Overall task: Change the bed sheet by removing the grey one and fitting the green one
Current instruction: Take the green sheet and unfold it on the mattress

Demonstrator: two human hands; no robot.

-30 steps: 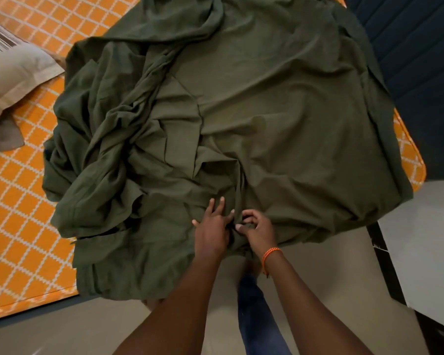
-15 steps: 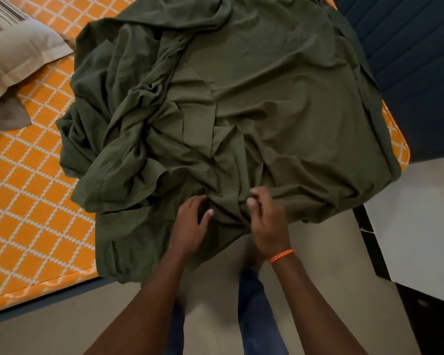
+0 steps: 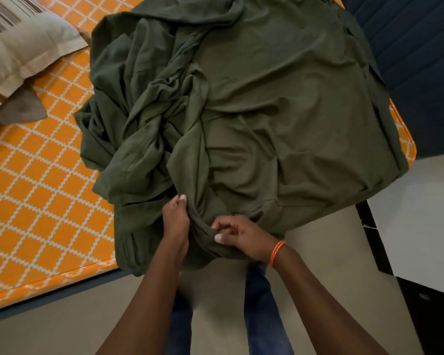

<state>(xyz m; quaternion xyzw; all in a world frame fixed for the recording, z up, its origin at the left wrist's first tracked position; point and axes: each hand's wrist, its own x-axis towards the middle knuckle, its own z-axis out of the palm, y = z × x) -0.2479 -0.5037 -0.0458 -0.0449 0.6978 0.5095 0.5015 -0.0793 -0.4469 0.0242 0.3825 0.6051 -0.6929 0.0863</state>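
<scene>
We have one green sheet [image 3: 280, 103] heaped on the bed, right part lying flatter, left part bunched in twisted folds, near edge spilling over the mattress [image 3: 36, 201] side toward the floor. Half a second ago our hands sat on top of the folds; now both have closed on the fabric at the near edge. Left hand [image 3: 176, 221] grips a gathered ridge, thumb up. Right hand [image 3: 237, 235], with one orange wristband [image 3: 276, 253], pinches the same bunch just beside it, so the two hands are close together, not touching that we can tell. We read this as hunting for a hem or corner to start spreading; fitting not yet begun. No grey sheet identifiable, so removal looks done. Count: one sheet, one orange-checked mattress, one beige pillow [image 3: 28, 52] far left, two hands.
</scene>
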